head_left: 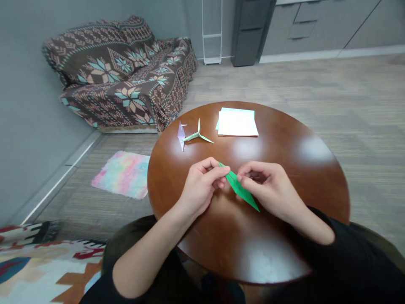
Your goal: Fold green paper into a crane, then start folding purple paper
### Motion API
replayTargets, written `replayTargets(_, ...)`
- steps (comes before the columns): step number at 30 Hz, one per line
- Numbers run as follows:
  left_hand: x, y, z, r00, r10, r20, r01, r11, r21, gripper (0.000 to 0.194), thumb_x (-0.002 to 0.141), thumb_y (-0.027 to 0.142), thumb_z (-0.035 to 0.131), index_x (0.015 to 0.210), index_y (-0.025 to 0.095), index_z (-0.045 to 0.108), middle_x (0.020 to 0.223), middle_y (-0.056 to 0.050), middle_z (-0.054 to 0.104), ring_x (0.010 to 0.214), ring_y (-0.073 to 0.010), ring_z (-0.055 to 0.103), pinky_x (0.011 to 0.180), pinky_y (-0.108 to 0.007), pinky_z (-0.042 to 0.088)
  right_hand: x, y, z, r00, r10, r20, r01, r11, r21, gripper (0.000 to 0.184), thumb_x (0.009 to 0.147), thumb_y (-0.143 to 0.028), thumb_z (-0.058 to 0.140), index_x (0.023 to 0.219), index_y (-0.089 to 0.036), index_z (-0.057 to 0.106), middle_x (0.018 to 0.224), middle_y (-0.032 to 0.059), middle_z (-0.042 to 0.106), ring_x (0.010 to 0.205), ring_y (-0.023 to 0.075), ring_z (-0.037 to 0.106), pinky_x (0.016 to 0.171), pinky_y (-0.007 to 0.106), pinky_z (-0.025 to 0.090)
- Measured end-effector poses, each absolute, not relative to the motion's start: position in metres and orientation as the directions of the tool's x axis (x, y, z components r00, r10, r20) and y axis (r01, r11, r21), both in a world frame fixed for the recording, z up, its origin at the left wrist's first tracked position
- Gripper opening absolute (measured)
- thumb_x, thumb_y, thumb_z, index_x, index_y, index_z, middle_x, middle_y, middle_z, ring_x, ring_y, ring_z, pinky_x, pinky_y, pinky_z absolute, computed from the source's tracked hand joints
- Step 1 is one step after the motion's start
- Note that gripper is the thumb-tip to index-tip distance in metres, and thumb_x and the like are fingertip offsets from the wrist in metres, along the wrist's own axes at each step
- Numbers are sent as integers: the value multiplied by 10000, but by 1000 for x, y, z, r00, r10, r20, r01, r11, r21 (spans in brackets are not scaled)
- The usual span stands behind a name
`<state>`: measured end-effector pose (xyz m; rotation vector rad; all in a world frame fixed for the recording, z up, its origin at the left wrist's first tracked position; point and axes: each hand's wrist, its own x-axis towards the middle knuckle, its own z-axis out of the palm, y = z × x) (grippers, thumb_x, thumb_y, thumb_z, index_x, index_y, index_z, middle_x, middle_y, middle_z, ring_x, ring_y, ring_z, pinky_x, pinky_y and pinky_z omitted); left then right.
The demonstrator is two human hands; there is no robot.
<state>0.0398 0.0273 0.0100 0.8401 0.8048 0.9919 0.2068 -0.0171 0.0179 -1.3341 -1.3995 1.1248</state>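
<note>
A piece of green origami paper (243, 192), folded into a long narrow diamond, is held above the wooden table (316, 181). My left hand (205, 179) pinches it near its upper left end between thumb and fingers. On the paper's right edge, my right hand (268, 183) grips it between thumb and forefinger. The diamond's lower point sticks out free toward the front right. Parts of its upper end are hidden behind my left fingers.
Toward the table's back left stand a purple folded paper crane (181, 136) and a pale green three-pointed paper piece (198, 134), close together. A stack of paper sheets (238, 123) lies at the back. Beyond are a patterned sofa (126, 80) and a fluffy pastel rug (123, 174).
</note>
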Motion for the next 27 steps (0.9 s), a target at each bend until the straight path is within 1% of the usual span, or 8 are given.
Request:
replayTargets(7, 35, 34, 12, 277, 936, -215, -441, 323, 837, 314, 653, 182, 863, 581, 136, 561, 567, 36, 538, 523, -35, 474, 485, -129, 373, 209, -15, 15, -62, 998, -15, 222, -1, -975, 72, 773, -157, 617, 728, -182, 667, 614, -15, 618, 562, 134, 532, 532, 253, 394)
replayTargets(12, 34, 36, 14, 282, 936, -212, -464, 326, 824, 299, 690, 191, 827, 593, 144, 548, 573, 34, 525, 513, -37, 445, 437, -125, 323, 212, -14, 15, -94, 995, -21, 231, 2, -973, 104, 822, -165, 596, 731, -184, 643, 668, -1, 624, 609, 142, 544, 560, 261, 411)
replayTargets(14, 33, 36, 13, 265, 946, -187, -474, 297, 829, 320, 713, 220, 827, 596, 149, 538, 581, 34, 525, 512, -41, 446, 425, -129, 317, 211, -14, 16, -95, 995, 3, 225, 24, -974, 134, 881, -216, 585, 764, -186, 644, 704, 9, 636, 648, 153, 570, 581, 264, 434)
replayTargets(17, 33, 36, 11, 226, 968, -112, -442, 204, 874, 314, 751, 259, 831, 627, 152, 563, 572, 33, 535, 509, -50, 459, 423, -134, 341, 209, -15, 18, -127, 992, 9, 168, 30, -985, 195, 965, -341, 569, 892, -187, 664, 770, 18, 666, 692, 162, 610, 619, 270, 474)
replayTargets(20, 35, 35, 8, 210, 977, -38, -403, 122, 907, 275, 787, 309, 824, 703, 149, 617, 595, 27, 568, 517, -56, 491, 449, -137, 408, 206, -16, 16, -152, 988, 9, 149, 31, -988, 149, 938, -334, 656, 939, -185, 654, 752, 11, 682, 673, 160, 640, 632, 270, 498)
replayTargets(23, 36, 32, 6, 192, 981, 2, -401, 77, 913, 278, 800, 366, 820, 830, 161, 634, 679, 22, 628, 578, -81, 581, 512, -165, 513, 206, -15, 9, -28, 992, 124, 171, 127, -977, 123, 900, -276, 716, 961, -192, 650, 775, 15, 713, 671, 161, 672, 630, 267, 519)
replayTargets(25, 38, 29, 6, 219, 976, -19, -362, 99, 927, 290, 799, 365, 821, 848, 165, 616, 701, 23, 647, 606, -98, 627, 549, -195, 565, 207, -12, 5, 78, 969, 233, 201, 214, -956, 163, 890, -262, 736, 1007, -208, 635, 844, 20, 734, 708, 168, 696, 639, 268, 538)
replayTargets(27, 39, 26, 5, 283, 957, -70, -289, 154, 945, 276, 802, 337, 817, 840, 150, 619, 709, 11, 671, 626, -107, 663, 594, -213, 599, 209, -11, 2, 122, 943, 309, 254, 272, -928, 169, 887, -247, 742, 1006, -222, 625, 881, 18, 738, 739, 170, 712, 655, 268, 557)
